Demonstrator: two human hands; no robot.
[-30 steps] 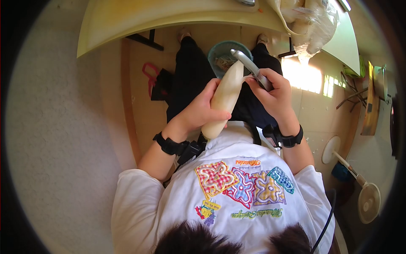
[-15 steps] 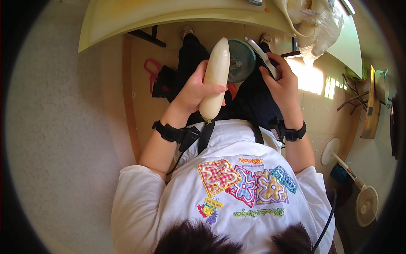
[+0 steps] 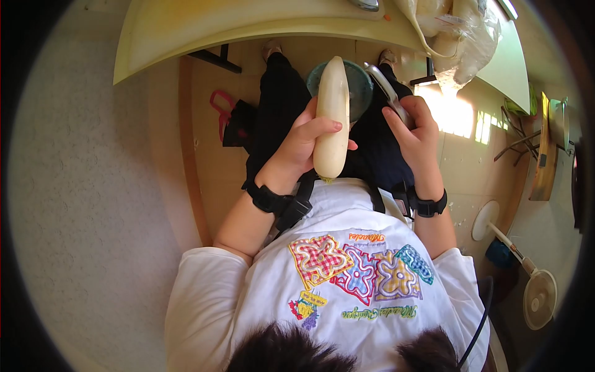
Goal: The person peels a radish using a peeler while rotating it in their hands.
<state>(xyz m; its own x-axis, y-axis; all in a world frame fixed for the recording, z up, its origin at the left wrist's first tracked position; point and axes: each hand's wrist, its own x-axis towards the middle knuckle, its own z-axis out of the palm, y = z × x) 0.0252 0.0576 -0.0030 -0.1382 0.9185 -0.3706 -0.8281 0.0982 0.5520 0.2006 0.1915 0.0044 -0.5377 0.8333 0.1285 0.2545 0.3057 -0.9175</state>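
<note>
My left hand [image 3: 302, 139] is wrapped round the lower half of a white daikon radish [image 3: 332, 118], its narrow tip pointing away from me. A bit of green shows at the radish's near end. To the right, my right hand [image 3: 418, 133] is closed on a silvery peeler [image 3: 385, 87], held apart from the radish; its working end points away from me. Below and beyond both hands, a round bluish-green bin [image 3: 359, 77] stands between my legs, partly hidden by the radish.
A pale table [image 3: 260, 22] runs across the top. On its right lies a clear plastic bag [image 3: 465, 43] of more white radishes. A black bag with a pink handle [image 3: 238, 121] rests on the floor at left. A white fan [image 3: 538, 301] stands at right.
My left hand and the radish have moved slightly right, and the radish is now more upright in view. My right hand has drawn a little toward me with the peeler.
</note>
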